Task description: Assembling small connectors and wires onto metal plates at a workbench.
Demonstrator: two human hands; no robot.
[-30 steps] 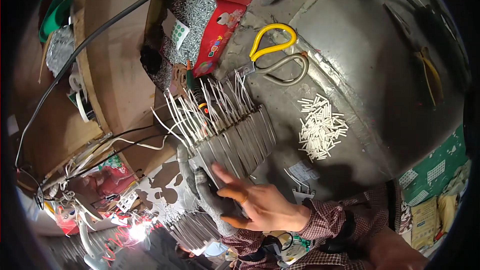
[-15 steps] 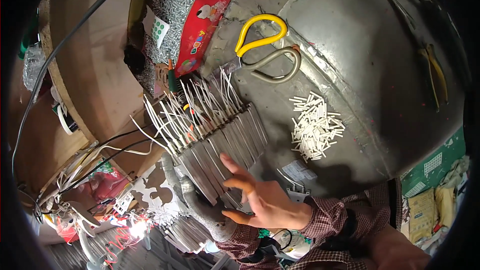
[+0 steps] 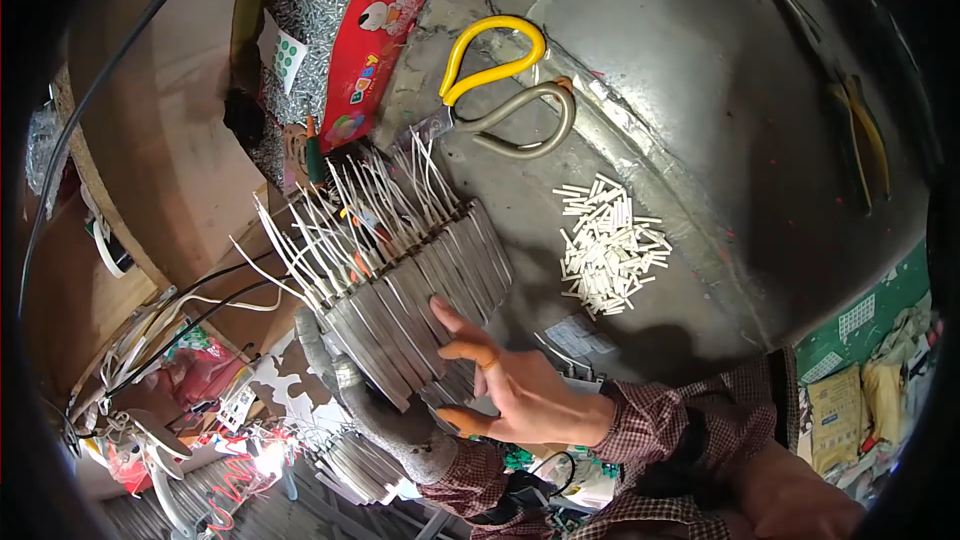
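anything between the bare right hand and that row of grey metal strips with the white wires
Nothing visible. The right hand already rests its fingers on the grey metal strips, while the gloved left hand supports the row from below.

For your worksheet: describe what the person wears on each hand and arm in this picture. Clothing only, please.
The left hand wears a grey knitted work glove that looks worn and grubby. The right hand is bare, apart from orange finger covers on some fingertips. Both forearms are in long sleeves of a small dark red and white check, with the cuffs at the wrists.
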